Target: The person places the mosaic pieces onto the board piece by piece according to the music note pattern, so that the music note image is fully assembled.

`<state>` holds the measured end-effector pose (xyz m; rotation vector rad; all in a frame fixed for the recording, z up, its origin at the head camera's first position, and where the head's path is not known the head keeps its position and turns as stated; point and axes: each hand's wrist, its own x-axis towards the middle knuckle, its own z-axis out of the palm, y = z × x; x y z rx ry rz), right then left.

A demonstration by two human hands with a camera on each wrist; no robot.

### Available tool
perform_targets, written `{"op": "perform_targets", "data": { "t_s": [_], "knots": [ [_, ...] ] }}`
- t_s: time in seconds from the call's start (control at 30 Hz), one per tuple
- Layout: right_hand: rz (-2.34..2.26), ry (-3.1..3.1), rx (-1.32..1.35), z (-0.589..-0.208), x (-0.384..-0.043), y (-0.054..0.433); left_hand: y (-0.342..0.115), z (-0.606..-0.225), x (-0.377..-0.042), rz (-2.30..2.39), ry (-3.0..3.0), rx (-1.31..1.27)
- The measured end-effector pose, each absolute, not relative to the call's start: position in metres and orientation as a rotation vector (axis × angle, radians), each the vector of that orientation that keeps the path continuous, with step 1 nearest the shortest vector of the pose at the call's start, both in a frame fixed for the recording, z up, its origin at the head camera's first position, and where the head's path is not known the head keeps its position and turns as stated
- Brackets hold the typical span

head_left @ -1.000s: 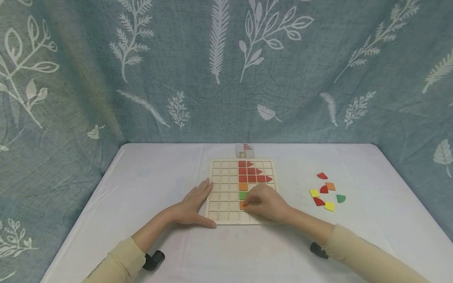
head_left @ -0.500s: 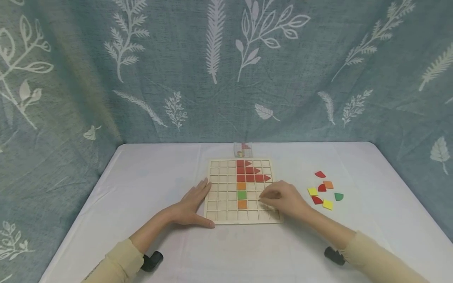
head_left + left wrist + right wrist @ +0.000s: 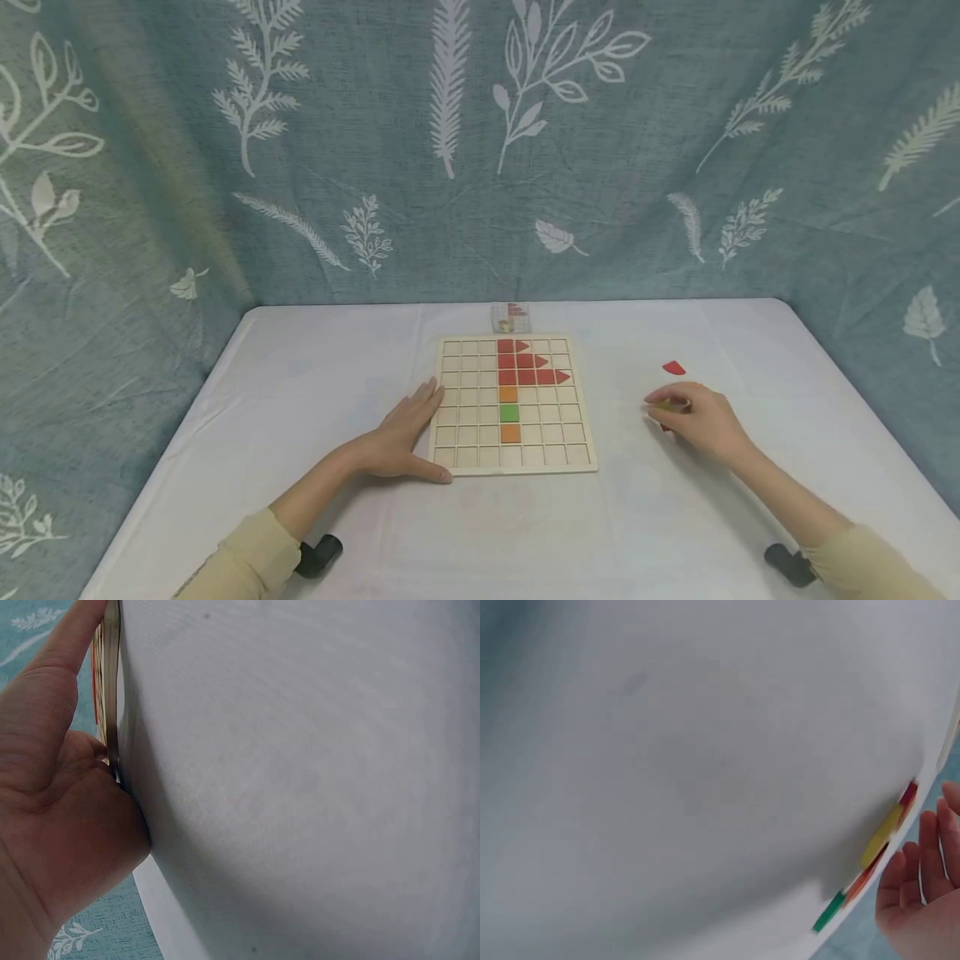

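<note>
A pale wooden grid board (image 3: 468,456) lies on the table. Red pieces (image 3: 525,377) fill cells in three rows at its upper part, each row ending in a point. Below them, in one column, sit an orange square (image 3: 508,394), a green square (image 3: 509,413) and another orange square (image 3: 511,433). My left hand (image 3: 400,435) rests spread against the board's left edge, thumb at the lower corner. Over the loose pieces on the right hovers my right hand (image 3: 703,421), fingers loosely bent, hiding most of them. The right wrist view shows a yellow piece (image 3: 881,836) and a green piece (image 3: 829,912) there.
Behind the board stands a small picture card (image 3: 511,317) with a similar pattern. A loose red piece (image 3: 674,367) lies just beyond my right hand. A patterned blue-green curtain (image 3: 397,150) hangs behind the white-covered table (image 3: 337,350).
My right hand has let go of the lower orange square on the board and moved right to the loose pieces. The left hand stays at the board's edge.
</note>
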<state>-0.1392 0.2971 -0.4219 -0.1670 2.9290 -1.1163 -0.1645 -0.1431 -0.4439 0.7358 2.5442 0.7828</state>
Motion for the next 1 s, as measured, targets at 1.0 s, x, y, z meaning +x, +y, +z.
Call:
{"op": "perform_targets", "data": {
  "t_s": [1.0],
  "knots": [
    [-0.885,2.857,-0.356,-0.422,-0.135,0.314,-0.143,-0.446,-0.166,0.788,2.539,0.733]
  ]
}}
